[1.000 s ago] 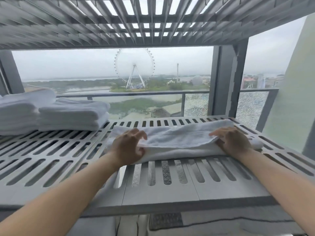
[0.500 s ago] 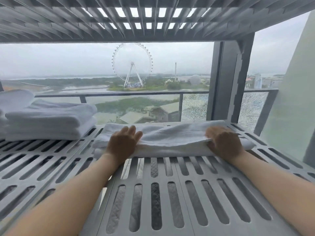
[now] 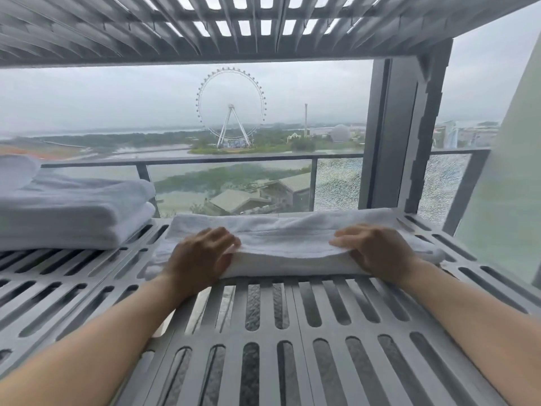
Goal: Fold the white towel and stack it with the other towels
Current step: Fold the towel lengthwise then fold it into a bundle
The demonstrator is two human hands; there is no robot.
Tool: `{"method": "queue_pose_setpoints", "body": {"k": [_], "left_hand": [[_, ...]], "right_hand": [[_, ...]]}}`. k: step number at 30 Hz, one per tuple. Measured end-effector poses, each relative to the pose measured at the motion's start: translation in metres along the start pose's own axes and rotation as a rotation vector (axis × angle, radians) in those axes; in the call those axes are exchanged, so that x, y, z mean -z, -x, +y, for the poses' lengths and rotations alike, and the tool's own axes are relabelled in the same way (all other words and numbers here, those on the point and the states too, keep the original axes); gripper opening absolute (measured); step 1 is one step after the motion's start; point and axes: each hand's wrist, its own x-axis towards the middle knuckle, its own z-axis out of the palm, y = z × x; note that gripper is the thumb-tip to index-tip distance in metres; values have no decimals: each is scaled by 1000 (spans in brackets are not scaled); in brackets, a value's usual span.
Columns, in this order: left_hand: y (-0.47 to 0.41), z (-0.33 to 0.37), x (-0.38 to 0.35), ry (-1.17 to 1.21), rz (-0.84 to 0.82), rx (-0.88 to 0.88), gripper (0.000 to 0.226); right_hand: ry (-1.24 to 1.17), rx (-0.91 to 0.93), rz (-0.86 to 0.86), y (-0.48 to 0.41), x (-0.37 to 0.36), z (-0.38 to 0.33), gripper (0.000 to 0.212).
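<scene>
The white towel (image 3: 287, 244) lies folded into a long narrow band across the far part of the slatted grey shelf (image 3: 263, 332). My left hand (image 3: 202, 256) holds its left part: the fingers curl over the top and the palm wraps the near edge. In the same way my right hand (image 3: 377, 253) grips the right part, fingers bent on top. The towel's right tip sticks out past that hand. A stack of folded white towels (image 3: 73, 212) sits to the left on the same shelf, a short gap from the towel.
Another slatted shelf hangs close overhead. A grey post (image 3: 404, 136) rises at the shelf's back right corner, and a glass balcony railing (image 3: 234, 159) runs behind. A pale wall stands to the right. Bare slats lie between me and the towel.
The view has moved closer and turned right, so the stack sits nearer the left edge. My hands lay flat on the towel half a second ago; their fingers now curl over its near edge.
</scene>
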Motion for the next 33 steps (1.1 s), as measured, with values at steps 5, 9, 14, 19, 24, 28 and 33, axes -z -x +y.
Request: {"method": "queue_pose_setpoints", "body": {"k": [5,9,14,19,24,28,33], "left_hand": [[-1,11,11,-43,-34,-109,17],[0,12,13,-8,-120,-150,21],[2,9,7,-35,-139,-57,23],[-1,10,9,87,-268,83,31],[-31,23,9,213,-398,227,69],[-66,42,0,251,-420,222,58],[-107,62,-17,331,-383,206,27]], "right_hand": [[117,-215,55,-1,-4,1,19],[25,-261,-27,2,-7,5,16],[5,-163,89,6,6,-5,13],[-130,-176,-60,13,12,3,23],[-222,-165,-254,9,16,8,36],[-542,-301,-361,0,28,17,46],[-597,-439,-313,-20,25,39,42]]}}
